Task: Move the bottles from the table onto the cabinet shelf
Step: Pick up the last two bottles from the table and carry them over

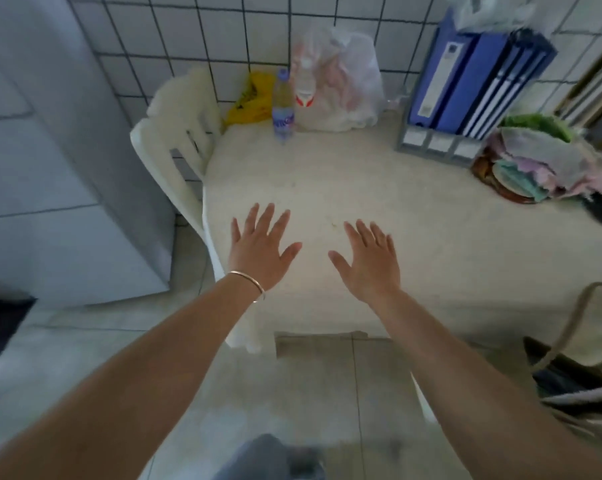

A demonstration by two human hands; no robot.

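Both hands spread flat, palms down, over the near part of the white counter (379, 188), holding nothing: left hand (258, 252) centre-left with a bangle (249, 282) at the wrist, right hand (370, 263) just right of centre. Upper centre, two bottles upright by the tiled wall: purple-label bottle (284, 105), red-label bottle (304, 86) just right. Plastic bag (348, 81) behind them. Blue binders (479, 74) upper right. White chair (178, 147) left.

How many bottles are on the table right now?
2. A purple-capped bottle stands at the table's far edge, and a clear bottle with a red-and-white label stands just right of it, against a plastic bag that could hide more.
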